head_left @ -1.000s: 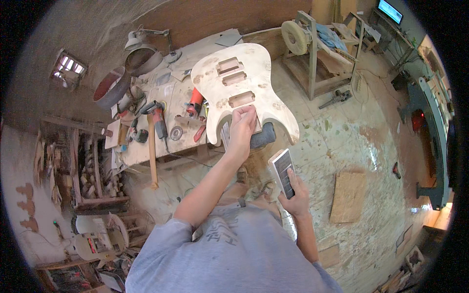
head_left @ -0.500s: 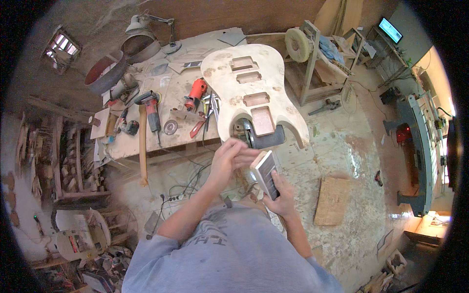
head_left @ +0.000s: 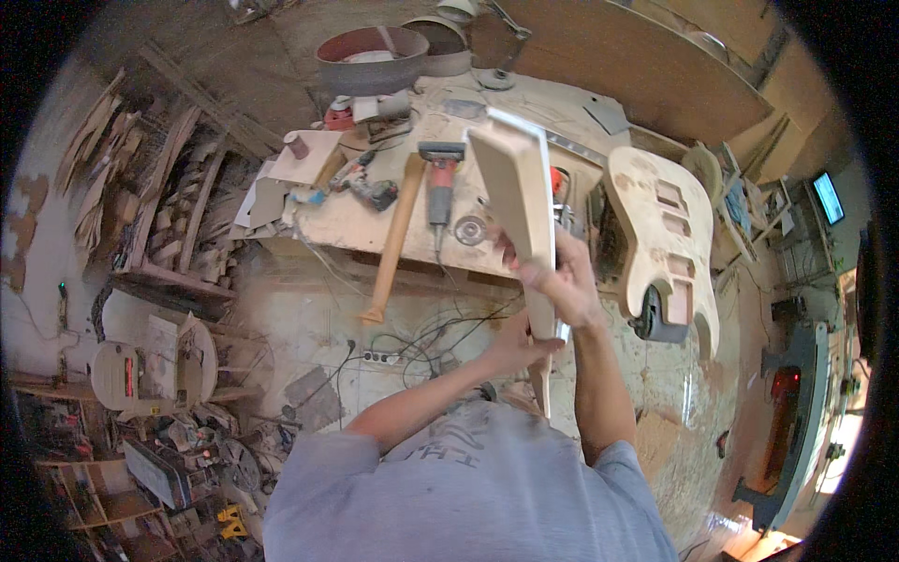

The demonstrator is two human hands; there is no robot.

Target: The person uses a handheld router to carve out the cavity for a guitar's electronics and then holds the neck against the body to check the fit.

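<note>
A pale wooden guitar neck with a white edge is held up in front of me, its broad end near the workbench and its narrow end towards my shirt. My right hand wraps round its middle, thumb across the wood. Lower down, my left hand is closed round the neck close to my right wrist. The neck stands on edge, so most of its front face is hidden. To the right, a pale electric guitar body with several cut-out cavities is perched above a dark support.
On the workbench lie a red-and-black angle grinder, a cordless drill and a metal disc. A long wooden handle overhangs its front edge. Cables and a power strip lie on the floor. Wood scraps fill the left rack.
The view has turned left, so the bench and guitar body sit further right. The neck has been raised and turned on edge. My left hand, earlier at its end, now grips it.
</note>
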